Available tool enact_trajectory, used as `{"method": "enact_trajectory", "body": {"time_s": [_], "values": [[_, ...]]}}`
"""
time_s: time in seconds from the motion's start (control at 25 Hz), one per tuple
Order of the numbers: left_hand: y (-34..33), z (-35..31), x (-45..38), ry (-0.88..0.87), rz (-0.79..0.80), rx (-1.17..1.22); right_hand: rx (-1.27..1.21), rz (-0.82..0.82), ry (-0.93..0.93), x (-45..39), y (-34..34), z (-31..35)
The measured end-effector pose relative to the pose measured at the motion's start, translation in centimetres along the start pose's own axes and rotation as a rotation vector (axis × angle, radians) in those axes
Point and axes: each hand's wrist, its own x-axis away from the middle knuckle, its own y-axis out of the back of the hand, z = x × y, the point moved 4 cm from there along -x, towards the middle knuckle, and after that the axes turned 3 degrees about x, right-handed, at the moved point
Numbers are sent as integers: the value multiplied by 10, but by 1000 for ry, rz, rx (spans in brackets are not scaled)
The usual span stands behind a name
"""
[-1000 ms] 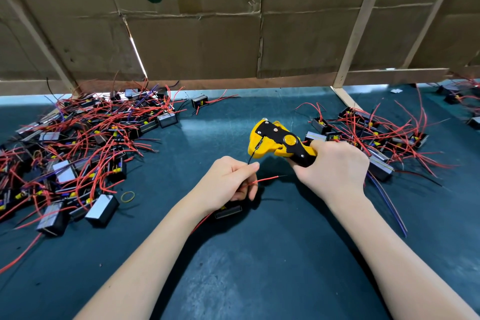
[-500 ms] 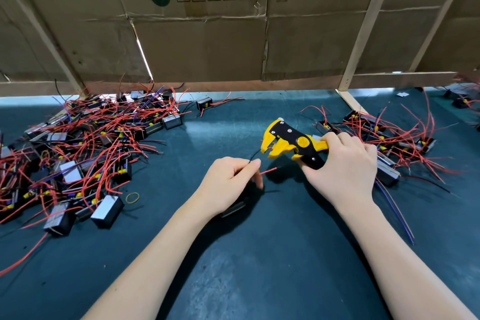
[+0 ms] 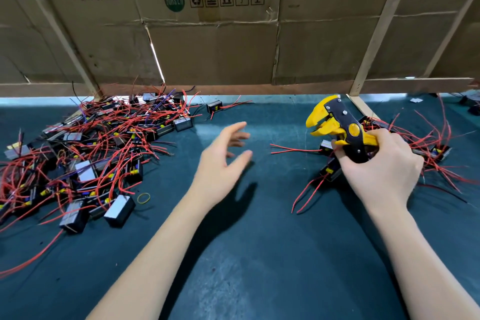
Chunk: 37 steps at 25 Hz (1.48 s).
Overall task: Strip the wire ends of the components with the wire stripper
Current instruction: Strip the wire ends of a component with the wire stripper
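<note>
My right hand [image 3: 376,171] grips the handles of the yellow and black wire stripper [image 3: 337,127], whose jaws point up and left and stand apart with no wire in them. My left hand [image 3: 223,161] hovers over the dark mat with fingers spread and holds nothing; it is blurred. A big heap of black components with red wires [image 3: 91,153] lies on the left. A smaller heap of such components [image 3: 415,143] lies on the right, partly hidden behind my right hand. One black component with red wires [image 3: 330,171] lies just left of my right hand.
The work surface is a dark teal mat [image 3: 259,254]. A cardboard wall [image 3: 207,34] on wooden slats closes the back. A yellow rubber band [image 3: 144,198] lies by the left heap. A lone component [image 3: 214,107] sits near the back edge.
My left hand has let go of the component and its red wire and opened, lifting away to the back. My right hand has moved right with the stripper toward the right heap.
</note>
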Motion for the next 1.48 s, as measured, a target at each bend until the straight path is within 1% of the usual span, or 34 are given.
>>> {"method": "enact_trajectory", "body": {"time_s": [0.08,0.12,0.16,0.2,0.24,0.28,0.32,0.4,0.44,0.52,0.64,0.72,0.76,0.84,0.92,0.96,1.04,1.08,1.12,1.16,1.24,1.28,1.4,1.48], "values": [[39,9,-7,4,-290,-311,-61,-22,43,1,3,5],[59,14,-8,57,-403,-515,-136,-15,95,1,4,9],[76,20,-7,151,-484,-701,-229,29,164,3,4,14],[91,28,-5,269,-517,-832,-313,108,237,5,2,19],[102,36,-2,386,-503,-909,-355,208,315,8,0,24],[108,42,1,482,-459,-956,-329,301,398,13,-4,29],[112,47,3,541,-410,-992,-242,362,481,18,-9,32],[114,51,3,556,-376,-1035,-47,401,575,24,-19,30],[114,49,3,531,-391,-1042,9,402,561,24,-22,28],[113,44,2,457,-438,-1045,77,372,434,19,-23,20],[107,39,1,373,-465,-1024,274,287,189,10,-20,2],[105,39,-1,333,-464,-992,365,255,97,7,-17,-6],[104,37,-1,304,-482,-976,360,235,68,6,-16,-8],[104,32,0,184,-560,-951,225,159,19,3,-12,-7],[99,22,2,-5,-642,-879,-55,55,1,2,-4,-2],[94,16,2,-112,-646,-815,-192,17,14,2,1,2],[78,3,2,-338,-555,-667,-371,-14,68,3,6,9],[68,-4,2,-427,-492,-577,-422,-11,97,4,7,12],[57,-10,3,-474,-439,-466,-453,1,126,5,7,15],[48,-13,3,-466,-398,-332,-466,18,157,7,6,19],[26,-14,5,-326,-297,-52,-467,59,228,12,4,25],[15,-13,6,-254,-226,25,-467,83,262,14,3,28],[-9,-7,10,-174,-3,-14,-497,198,373,19,-1,36],[-14,-4,9,-116,75,7,-533,340,407,28,-8,41]]}}
